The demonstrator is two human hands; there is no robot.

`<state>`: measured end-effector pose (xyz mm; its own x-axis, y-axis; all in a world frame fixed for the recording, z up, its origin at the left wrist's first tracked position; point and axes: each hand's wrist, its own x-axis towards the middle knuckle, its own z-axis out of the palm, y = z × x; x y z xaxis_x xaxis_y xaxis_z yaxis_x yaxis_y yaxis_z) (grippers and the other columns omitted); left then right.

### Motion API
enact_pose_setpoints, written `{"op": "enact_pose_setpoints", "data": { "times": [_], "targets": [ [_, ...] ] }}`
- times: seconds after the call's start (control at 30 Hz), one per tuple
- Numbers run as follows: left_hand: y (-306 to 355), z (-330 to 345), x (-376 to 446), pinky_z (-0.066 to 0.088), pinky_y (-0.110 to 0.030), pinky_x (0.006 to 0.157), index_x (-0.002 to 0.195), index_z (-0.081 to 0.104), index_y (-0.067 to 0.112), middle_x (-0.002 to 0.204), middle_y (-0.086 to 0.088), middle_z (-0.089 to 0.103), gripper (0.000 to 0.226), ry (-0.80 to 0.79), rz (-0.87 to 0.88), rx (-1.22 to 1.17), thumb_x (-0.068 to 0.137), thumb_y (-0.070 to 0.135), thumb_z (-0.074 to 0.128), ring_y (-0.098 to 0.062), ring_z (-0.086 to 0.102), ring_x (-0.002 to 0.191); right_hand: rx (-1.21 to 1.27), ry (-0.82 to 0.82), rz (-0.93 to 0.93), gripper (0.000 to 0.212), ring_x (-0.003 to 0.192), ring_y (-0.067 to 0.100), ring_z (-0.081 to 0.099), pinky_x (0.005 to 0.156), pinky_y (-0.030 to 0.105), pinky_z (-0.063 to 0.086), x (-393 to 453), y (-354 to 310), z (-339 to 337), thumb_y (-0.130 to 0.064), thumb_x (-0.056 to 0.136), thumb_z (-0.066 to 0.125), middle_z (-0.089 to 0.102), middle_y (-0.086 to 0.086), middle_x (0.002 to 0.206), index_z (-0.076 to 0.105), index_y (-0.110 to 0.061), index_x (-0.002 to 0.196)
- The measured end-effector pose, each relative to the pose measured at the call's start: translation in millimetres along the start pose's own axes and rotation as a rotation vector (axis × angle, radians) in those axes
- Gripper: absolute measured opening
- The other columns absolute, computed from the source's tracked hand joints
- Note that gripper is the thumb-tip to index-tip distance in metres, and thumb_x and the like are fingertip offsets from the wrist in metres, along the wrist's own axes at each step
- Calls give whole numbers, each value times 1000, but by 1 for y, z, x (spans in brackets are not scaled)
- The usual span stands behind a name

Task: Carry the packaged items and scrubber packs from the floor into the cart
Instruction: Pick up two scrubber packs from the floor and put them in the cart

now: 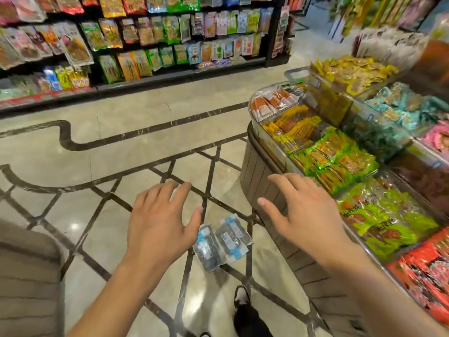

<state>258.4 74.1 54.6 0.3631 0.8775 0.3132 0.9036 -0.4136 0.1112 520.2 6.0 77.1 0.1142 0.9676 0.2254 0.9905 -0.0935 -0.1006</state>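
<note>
Bright, even overhead light. Glare spots shine on the floor (pixel 75 226). Edges bend and smear; far shelves (pixel 145 37) look soft.

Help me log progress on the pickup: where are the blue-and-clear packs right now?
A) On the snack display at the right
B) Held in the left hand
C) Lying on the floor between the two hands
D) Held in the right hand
C: the packs lie on the tiled floor, while the left hand and right hand hover open above them, holding nothing.
</note>
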Motion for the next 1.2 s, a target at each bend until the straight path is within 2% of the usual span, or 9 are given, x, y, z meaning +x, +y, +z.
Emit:
{"op": "enact_pose_setpoints", "data": {
  "times": [0.13, 0.23, 0.37, 0.53, 0.73, 0.9, 1.07, 1.2],
  "targets": [
    [1, 24, 35, 50, -49, 95, 128, 70, 12, 119, -14, 74, 53, -59, -56, -22, 89, 47, 62, -39, 68, 109, 59, -60, -26, 56, 106, 35, 67, 77, 43, 57, 47, 17, 31, -60, 97, 47, 69, 5, 121, 65, -19, 131],
    [2, 42, 57, 52, -50, 93, 128, 70, 11, 118, -14, 73, 52, -52, -106, -37, 90, 45, 63, -39, 68, 108, 112, -83, -45, 62, 106, 34, 68, 75, 43, 57, 79, 30, 54, -63, 96, 41, 70, 5, 122, 65, -19, 132],
    [0, 70, 76, 52, -50, 93, 131, 69, 12, 119, -14, 73, 52, -64, -174, -34, 91, 45, 62, -38, 67, 110, 161, -54, -131, 56, 95, 34, 68, 68, 42, 58, 112, 45, 90, -58, 99, 48, 71, 8, 114, 68, -14, 128],
    [-13, 141, 81, 52, -49, 92, 130, 69, 11, 117, -15, 74, 50, -93, -236, -75, 92, 42, 63, -37, 68, 109, 192, -223, -92, 57, 108, 34, 67, 72, 40, 57, 141, 46, 155, -61, 95, 53, 71, 5, 122, 63, -21, 134],
    [-51, 296, 62, 52, -50, 91, 132, 68, 11, 117, -17, 73, 54, -183, -253, -105, 91, 44, 60, -39, 68, 108, 202, -300, -43, 60, 117, 29, 62, 80, 42, 56, 142, 39, 291, -64, 98, 52, 65, 3, 134, 56, -25, 143],
    [-84, 447, 34, 51, -48, 89, 132, 67, 12, 115, -16, 73, 52, -231, -233, -90, 91, 43, 64, -39, 67, 105, 220, -451, 36, 57, 126, 31, 55, 87, 45, 52, 131, 41, 440, -56, 100, 54, 60, 7, 138, 50, -24, 148],
    [-101, 607, -12, 50, -45, 84, 131, 67, 16, 107, -14, 72, 46, -496, -287, -133, 93, 42, 66, -39, 67, 102, 278, -680, 159, 56, 121, 37, 59, 96, 48, 52, 116, 53, 611, -51, 97, 61, 63, 10, 133, 51, -22, 144],
    [-101, 713, -33, 47, -42, 87, 137, 63, 19, 117, -12, 70, 47, -559, -266, -116, 98, 44, 58, -37, 64, 108, 220, -885, 164, 61, 117, 38, 62, 97, 45, 53, 107, 60, 721, -52, 93, 59, 65, 15, 130, 50, -20, 144]
  ]
}}
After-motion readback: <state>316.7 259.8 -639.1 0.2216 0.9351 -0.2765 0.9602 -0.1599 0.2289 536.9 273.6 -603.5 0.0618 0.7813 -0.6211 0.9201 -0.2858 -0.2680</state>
